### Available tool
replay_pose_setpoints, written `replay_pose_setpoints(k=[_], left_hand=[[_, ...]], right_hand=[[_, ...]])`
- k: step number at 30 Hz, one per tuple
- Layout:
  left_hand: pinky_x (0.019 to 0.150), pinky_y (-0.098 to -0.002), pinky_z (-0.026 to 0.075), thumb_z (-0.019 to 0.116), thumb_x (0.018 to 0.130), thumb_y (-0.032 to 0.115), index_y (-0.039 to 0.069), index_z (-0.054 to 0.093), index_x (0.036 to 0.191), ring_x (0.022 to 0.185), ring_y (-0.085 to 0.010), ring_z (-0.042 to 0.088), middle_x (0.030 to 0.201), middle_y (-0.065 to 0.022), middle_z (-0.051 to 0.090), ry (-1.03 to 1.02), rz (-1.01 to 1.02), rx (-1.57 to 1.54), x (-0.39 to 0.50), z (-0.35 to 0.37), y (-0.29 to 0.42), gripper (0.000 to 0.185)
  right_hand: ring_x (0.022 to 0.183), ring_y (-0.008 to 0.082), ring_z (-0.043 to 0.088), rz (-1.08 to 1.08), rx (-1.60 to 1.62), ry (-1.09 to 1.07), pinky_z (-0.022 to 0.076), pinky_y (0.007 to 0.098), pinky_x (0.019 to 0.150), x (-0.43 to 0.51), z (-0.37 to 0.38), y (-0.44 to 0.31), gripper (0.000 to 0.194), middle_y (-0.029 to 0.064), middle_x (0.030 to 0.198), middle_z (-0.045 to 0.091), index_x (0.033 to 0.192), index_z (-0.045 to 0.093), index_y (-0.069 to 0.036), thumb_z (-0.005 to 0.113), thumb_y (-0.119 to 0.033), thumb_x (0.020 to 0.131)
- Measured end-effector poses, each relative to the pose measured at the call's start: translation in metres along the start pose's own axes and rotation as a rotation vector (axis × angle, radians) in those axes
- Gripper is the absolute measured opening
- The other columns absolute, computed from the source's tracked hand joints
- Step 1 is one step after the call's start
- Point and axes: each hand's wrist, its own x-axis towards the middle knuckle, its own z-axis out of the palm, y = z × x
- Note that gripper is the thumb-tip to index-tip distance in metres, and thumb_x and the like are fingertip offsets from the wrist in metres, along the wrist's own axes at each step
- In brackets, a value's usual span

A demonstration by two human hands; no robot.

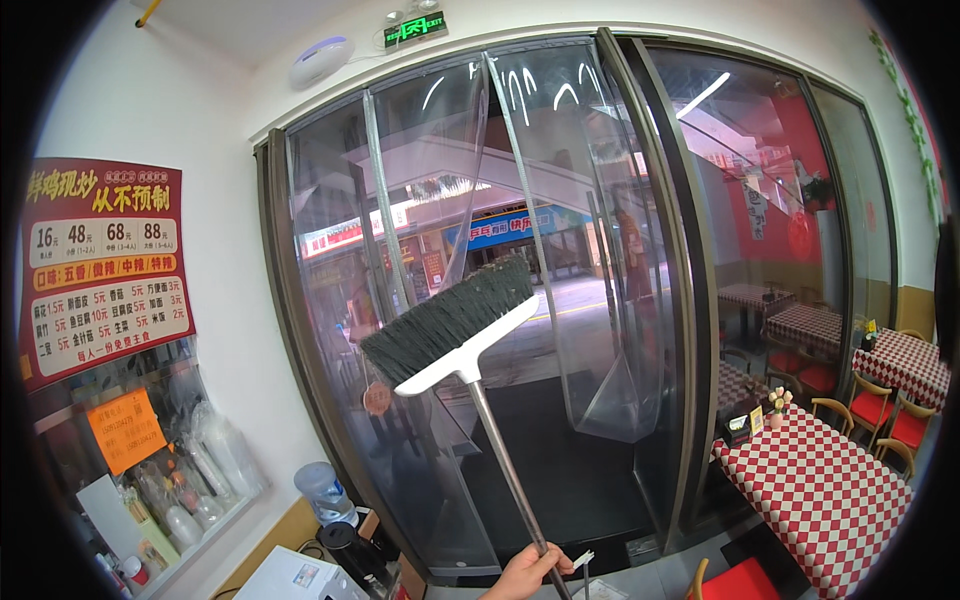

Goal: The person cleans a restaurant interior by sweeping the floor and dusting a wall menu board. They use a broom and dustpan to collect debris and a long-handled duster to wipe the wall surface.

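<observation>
A broom (469, 364) with dark bristles, a white plastic head and a metal pole is raised, its bristles upward, in front of the doorway's clear plastic strip curtain (555, 262). One hand (531, 571), reaching in from the bottom edge, is closed around the pole's lower part; it looks like my left hand, judging by how the forearm enters. A small white plastic piece (583, 559) on a thin grey rod is just right of these fingers. The pole's lower end is cut off by the picture's edge. My right hand is out of view.
A checkered tablecloth (817, 495) covers a table at the right, with a red-seated chair (739, 583) beside it. At the lower left are a water bottle (325, 491), a black kettle (352, 551) and a white appliance (296, 577). The glass door's frame (300, 360) stands behind them.
</observation>
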Motion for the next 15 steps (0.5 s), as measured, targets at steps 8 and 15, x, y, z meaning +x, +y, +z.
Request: replay_pose_setpoints(k=[8,15], left_hand=[[0.075,-0.0347,0.054,0.053,0.111,0.037,0.007,0.068,0.1,0.081,-0.0155,0.064,0.09,-0.0043,0.07,0.04,-0.05,-0.028,-0.031,0.013,0.036,0.035],[0.08,-0.0346,0.056,0.057,0.109,0.04,0.006,0.069,0.105,0.089,-0.0168,0.069,0.096,-0.005,0.074,-0.001,-0.09,-0.07,-0.035,0.005,0.017,0.036]], right_hand=[[0.078,0.0215,0.066,0.028,-0.038,-0.007,0.0531,0.0378,0.072,-0.005,0.016,-0.007,0.034,0.0088,0.083,0.069,0.099,0.067,-0.004,0.07,-0.038,0.1],[0.076,0.021,0.067,0.047,-0.067,-0.031,0.0535,0.0365,0.071,-0.014,0.029,0.002,0.036,0.0086,0.081,0.069,0.097,0.066,-0.004,0.071,-0.04,0.099]])
